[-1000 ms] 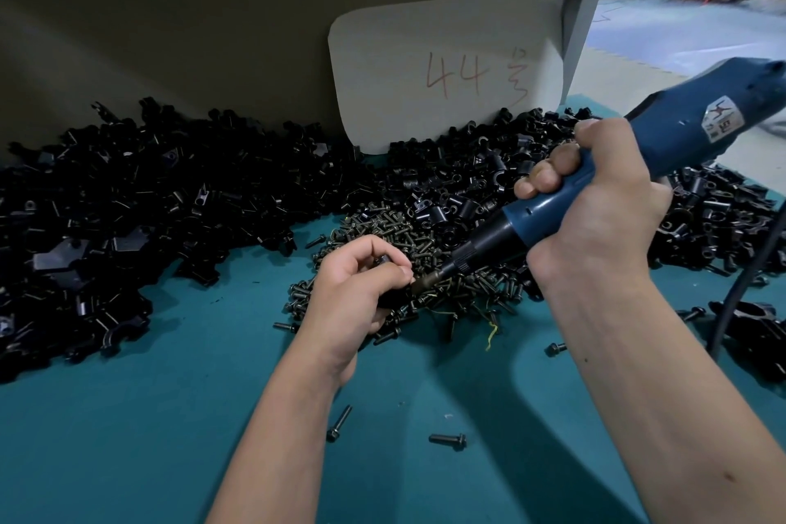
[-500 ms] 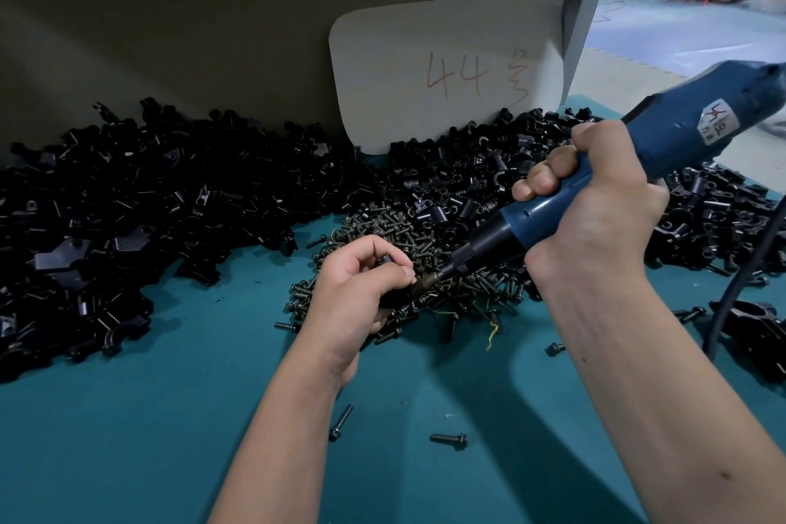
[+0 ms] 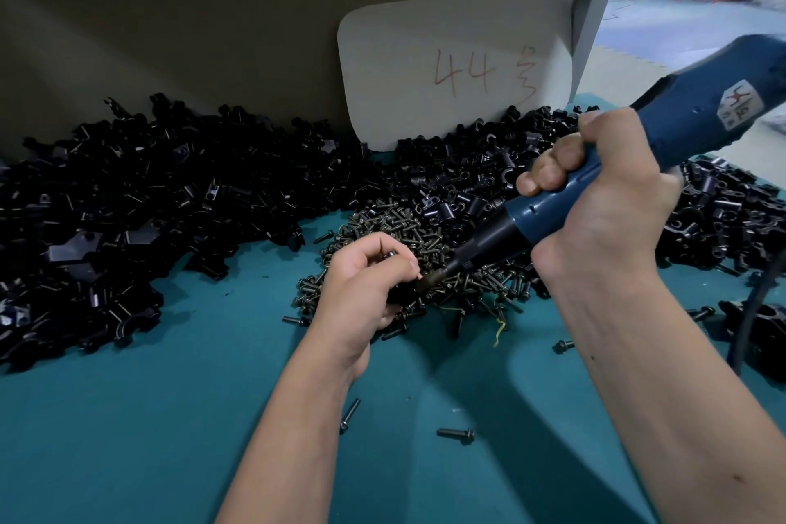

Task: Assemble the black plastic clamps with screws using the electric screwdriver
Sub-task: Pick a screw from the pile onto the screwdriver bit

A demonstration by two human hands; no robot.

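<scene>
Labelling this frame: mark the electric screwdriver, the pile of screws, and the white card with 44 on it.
electric screwdriver point(image 3: 697, 128), head view, on its blue body above the grip.
pile of screws point(image 3: 383, 225), head view, on the heap's upper middle.
white card point(image 3: 408, 55), head view, on its blank left part.

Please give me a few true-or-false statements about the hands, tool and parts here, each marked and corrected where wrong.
1. The right hand grips the blue electric screwdriver. True.
2. The left hand lies flat and empty. False: it pinches a small black plastic clamp at the driver's tip.
3. The white card marked 44 lies flat on the teal table. False: it stands upright.
4. Loose dark metal screws are heaped behind the left hand. True.
</scene>
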